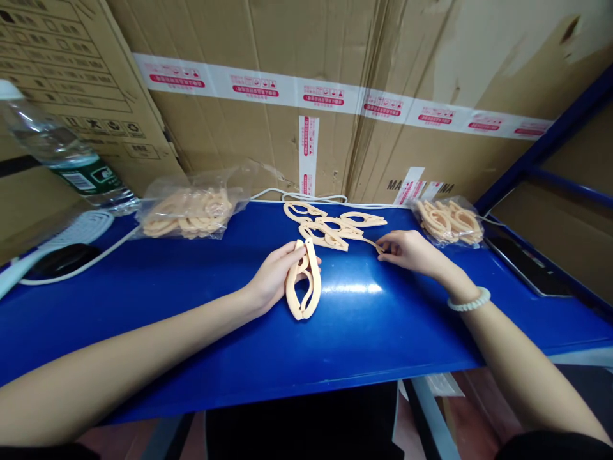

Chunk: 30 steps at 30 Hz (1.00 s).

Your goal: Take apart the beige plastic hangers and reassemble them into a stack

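Note:
My left hand point(274, 275) is closed on a folded peach plastic hanger point(304, 284) that rests on the blue table point(191, 306). My right hand point(407, 250), with a white bead bracelet point(470, 301) on its wrist, pinches the thin end of a loose peach hanger piece point(371, 242). That piece reaches out from a small pile of loose peach hangers point(330, 227) lying just beyond both hands.
A clear bag of peach hangers point(191, 211) lies at the back left and another bag point(447, 220) at the back right. A water bottle point(62, 153), a white cable point(311, 197) and a dark phone point(527, 262) sit along the edges. Cardboard boxes point(335, 96) wall the back.

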Motion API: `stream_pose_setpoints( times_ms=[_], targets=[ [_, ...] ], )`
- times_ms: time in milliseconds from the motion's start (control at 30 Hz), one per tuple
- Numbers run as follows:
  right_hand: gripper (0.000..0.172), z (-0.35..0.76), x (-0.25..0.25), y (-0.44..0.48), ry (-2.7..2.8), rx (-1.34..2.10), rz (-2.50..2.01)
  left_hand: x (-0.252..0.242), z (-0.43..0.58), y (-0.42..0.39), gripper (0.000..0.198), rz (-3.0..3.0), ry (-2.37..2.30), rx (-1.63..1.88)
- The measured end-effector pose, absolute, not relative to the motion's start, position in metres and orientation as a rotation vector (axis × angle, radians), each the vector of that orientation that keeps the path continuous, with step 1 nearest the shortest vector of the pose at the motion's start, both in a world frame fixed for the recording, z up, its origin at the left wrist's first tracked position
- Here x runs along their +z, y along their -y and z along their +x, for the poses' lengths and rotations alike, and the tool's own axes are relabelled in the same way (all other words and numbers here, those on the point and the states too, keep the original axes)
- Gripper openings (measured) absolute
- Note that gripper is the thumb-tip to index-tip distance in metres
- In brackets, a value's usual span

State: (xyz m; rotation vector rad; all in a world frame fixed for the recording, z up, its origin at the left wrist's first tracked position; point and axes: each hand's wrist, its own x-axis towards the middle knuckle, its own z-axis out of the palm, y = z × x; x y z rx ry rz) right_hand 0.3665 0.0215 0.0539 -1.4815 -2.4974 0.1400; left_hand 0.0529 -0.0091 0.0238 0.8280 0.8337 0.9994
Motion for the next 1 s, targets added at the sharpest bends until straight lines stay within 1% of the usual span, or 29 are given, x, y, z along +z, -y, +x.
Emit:
stream_pose_setpoints(
  times_ms=[33, 100, 167, 200, 267, 300, 367, 433, 467, 533, 600, 667, 733, 800, 900, 1000],
  targets=[
    [0.017, 0.367, 0.054, -0.021, 2.474, 0.103, -1.544, 0.024, 0.053, 0.009, 0.011, 0.829, -0.832, 0.999],
    [0.024, 0.370, 0.055, -0.021, 2.413, 0.063, -1.636, 0.023, 0.053, 0.009, 0.011, 0.831, -0.826, 0.997],
    [0.028, 0.376, 0.057, -0.022, 2.355, 0.133, -1.672, 0.023, 0.052, 0.009, 0.013, 0.837, -0.818, 0.999],
    [0.026, 0.380, 0.057, -0.023, 2.334, 0.199, -1.682, 0.023, 0.052, 0.009, 0.014, 0.839, -0.817, 1.001],
    [0.017, 0.386, 0.058, -0.025, 2.310, 0.257, -1.719, 0.023, 0.053, 0.009, 0.015, 0.840, -0.819, 1.007],
    [0.014, 0.387, 0.058, -0.026, 2.307, 0.211, -1.742, 0.022, 0.053, 0.009, 0.015, 0.838, -0.823, 1.011],
    [0.017, 0.383, 0.057, -0.026, 2.290, 0.008, -1.734, 0.023, 0.054, 0.009, 0.014, 0.828, -0.833, 1.018],
    [0.021, 0.368, 0.054, -0.024, 2.261, -0.180, -1.624, 0.023, 0.056, 0.010, 0.013, 0.825, -0.838, 1.028],
    [0.028, 0.356, 0.052, -0.023, 2.256, -0.224, -1.554, 0.024, 0.057, 0.010, 0.013, 0.825, -0.840, 1.032],
    [0.052, 0.326, 0.045, -0.022, 2.335, -0.213, -1.454, 0.024, 0.058, 0.010, 0.013, 0.826, -0.838, 1.037],
    [0.073, 0.296, 0.037, -0.028, 2.439, -0.165, -1.476, 0.024, 0.059, 0.011, 0.012, 0.821, -0.835, 1.049],
    [0.080, 0.272, 0.028, -0.043, 2.479, -0.077, -1.620, 0.024, 0.058, 0.012, 0.012, 0.807, -0.838, 1.068],
    [0.080, 0.257, 0.023, -0.063, 2.479, 0.028, -1.767, 0.024, 0.057, 0.013, 0.013, 0.800, -0.848, 1.085],
    [0.077, 0.251, 0.022, -0.084, 2.477, 0.056, -1.807, 0.024, 0.056, 0.013, 0.015, 0.810, -0.849, 1.092],
    [0.069, 0.251, 0.023, -0.104, 2.492, 0.004, -1.750, 0.024, 0.056, 0.012, 0.016, 0.821, -0.847, 1.090],
    [0.063, 0.254, 0.026, -0.111, 2.523, -0.070, -1.660, 0.025, 0.057, 0.010, 0.010, 0.789, -0.864, 1.084]
  ],
)
